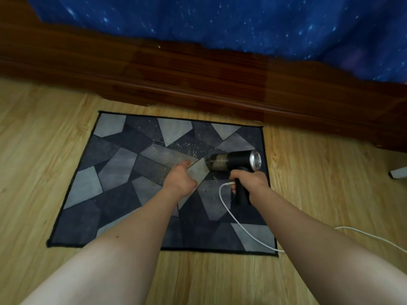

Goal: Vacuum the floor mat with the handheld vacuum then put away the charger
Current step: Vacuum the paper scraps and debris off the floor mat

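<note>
Forearms are seen nearest, both stretched forward over the wooden floor onto the floor mat. A white charger cable is trailed from the floor at the near right, across the mat's near edge, and up to a plug seated in the vacuum's handle, just below the gripping fingers. The handheld vacuum is held by the right hand, whose fingers are wrapped round the black handle. The barrel is laid crosswise, its long axis running left to right, with the clear dust cup and nozzle pointed left and the silver vent at the right end.

The left hand is held just left of the nozzle, low over the mat, with loose fingers and nothing seen in them; it is the hand nearer the nozzle tip. Scattered crumbs are spread just beyond the nozzle and off to its far left, so the coming sweep is judged to run away from the fingers and leftward. The plugged cable is likely to drag behind.

Beyond the mat, a dark wooden bed frame is crossed by a blue starry bedspread.
</note>
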`<action>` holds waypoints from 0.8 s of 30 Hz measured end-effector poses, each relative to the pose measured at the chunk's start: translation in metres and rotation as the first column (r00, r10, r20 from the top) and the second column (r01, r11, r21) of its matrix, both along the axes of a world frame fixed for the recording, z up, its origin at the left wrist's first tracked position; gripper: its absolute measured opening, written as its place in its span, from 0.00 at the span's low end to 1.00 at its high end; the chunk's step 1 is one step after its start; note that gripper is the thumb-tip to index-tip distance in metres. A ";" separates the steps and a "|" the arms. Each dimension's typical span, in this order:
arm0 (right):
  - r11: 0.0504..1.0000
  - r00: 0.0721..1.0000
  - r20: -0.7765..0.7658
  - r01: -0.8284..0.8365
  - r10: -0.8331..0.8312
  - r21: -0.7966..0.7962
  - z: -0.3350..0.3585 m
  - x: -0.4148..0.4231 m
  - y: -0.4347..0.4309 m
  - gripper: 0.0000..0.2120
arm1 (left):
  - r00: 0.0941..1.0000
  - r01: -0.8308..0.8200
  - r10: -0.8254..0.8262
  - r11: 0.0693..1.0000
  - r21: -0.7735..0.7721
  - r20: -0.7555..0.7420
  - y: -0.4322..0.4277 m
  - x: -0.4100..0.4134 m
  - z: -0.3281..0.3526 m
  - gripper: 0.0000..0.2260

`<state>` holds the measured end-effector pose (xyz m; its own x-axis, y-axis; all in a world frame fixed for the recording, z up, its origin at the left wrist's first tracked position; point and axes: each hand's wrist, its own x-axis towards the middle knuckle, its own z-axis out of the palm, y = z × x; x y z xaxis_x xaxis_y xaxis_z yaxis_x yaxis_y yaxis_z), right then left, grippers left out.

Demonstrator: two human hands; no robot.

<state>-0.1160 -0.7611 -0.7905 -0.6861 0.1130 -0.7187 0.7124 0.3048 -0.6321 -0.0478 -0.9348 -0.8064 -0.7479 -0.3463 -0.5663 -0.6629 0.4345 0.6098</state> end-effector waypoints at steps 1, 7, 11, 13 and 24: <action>1.000 1.000 0.005 0.001 -0.001 -0.008 0.000 0.000 -0.001 0.13 | 1.000 -0.002 0.002 1.000 -0.004 0.003 -0.001 0.001 0.000 0.32; 0.998 0.998 0.033 -0.057 0.058 -0.028 0.002 0.003 -0.007 0.12 | 0.999 -0.003 0.004 1.000 -0.016 0.045 -0.005 0.006 -0.004 0.32; 0.997 0.997 0.035 -0.070 0.072 -0.045 0.002 0.005 -0.013 0.10 | 0.996 0.001 0.001 1.000 -0.018 0.092 -0.008 0.009 -0.005 0.33; 0.996 0.996 0.036 -0.076 0.078 -0.056 0.001 0.004 -0.019 0.10 | 0.997 -0.004 0.006 1.000 -0.027 0.082 -0.013 0.009 -0.005 0.33; 0.994 0.995 0.018 -0.100 0.101 -0.051 -0.003 0.001 -0.052 0.12 | 0.996 -0.051 0.055 0.997 -0.053 0.070 -0.045 0.017 -0.002 0.34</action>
